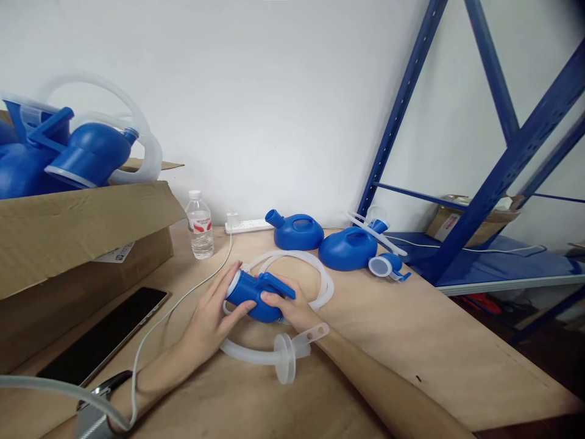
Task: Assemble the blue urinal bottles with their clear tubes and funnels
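Head view: left hand [212, 314] angles inward, right hand [292, 302] opposite, fingers curled round the blue cup [258, 296] between them.

At the lower left of the frame, a wristband [107, 388] circles the left wrist, just above the left hand [205, 320]. Its upper part is dark, smooth and glossy, with a bright edge; below it a grey section [94, 422] shows a fine, woven-looking texture. A pale cable [133, 396] crosses in front of the band, so its full shape cannot be made out. Both forearms are bare where they show. The right hand [295, 308], near the centre, has slim fingers and short nails, and its wrist is bare too.
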Available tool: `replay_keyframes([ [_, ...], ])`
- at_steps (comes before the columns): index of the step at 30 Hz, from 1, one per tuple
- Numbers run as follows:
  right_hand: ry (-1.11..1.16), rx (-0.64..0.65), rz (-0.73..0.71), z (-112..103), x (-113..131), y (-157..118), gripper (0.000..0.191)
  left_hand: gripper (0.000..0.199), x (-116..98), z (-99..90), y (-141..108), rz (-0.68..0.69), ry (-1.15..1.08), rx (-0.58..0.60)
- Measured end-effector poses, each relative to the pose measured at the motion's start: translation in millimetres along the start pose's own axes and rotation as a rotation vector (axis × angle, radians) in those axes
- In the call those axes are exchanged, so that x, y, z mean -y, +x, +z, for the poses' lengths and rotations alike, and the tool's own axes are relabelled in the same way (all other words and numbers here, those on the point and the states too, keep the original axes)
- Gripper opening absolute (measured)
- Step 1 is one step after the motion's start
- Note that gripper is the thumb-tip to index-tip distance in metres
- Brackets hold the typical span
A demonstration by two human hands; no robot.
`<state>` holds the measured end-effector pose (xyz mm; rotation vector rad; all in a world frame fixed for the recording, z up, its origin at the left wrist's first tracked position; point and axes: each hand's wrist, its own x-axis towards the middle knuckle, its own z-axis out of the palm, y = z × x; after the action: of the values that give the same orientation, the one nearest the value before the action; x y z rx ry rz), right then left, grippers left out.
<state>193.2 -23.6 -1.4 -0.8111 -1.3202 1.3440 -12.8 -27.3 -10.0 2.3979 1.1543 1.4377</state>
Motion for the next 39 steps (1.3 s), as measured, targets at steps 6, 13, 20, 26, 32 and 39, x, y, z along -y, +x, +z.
replay_keyframes([
  [6,-0.004,0.115,-0.042,-3,3,1,0.046,0.066,-2,-4.1,1,0.068,0.016,0.06],
  [13,-0.002,0.09,-0.038,-4,-3,3,0.051,0.063,-12,-3.2,3,0.02,-0.001,0.063],
  [20,0.113,0.032,0.028,-4,-2,1,0.057,0.068,-12,5.3,6,-0.012,-0.202,0.037],
  [26,0.122,0.017,0.038,-6,-4,4,0.058,0.077,-11,4.8,5,-0.044,-0.202,0.041],
  [32,0.126,0.021,0.05,-4,-3,6,0.058,0.078,-3,2.3,6,-0.093,-0.222,0.137],
  [39,-0.15,0.165,-0.047,-23,30,7,0.043,0.064,20,-9.4,18,-0.28,-0.295,0.146],
])
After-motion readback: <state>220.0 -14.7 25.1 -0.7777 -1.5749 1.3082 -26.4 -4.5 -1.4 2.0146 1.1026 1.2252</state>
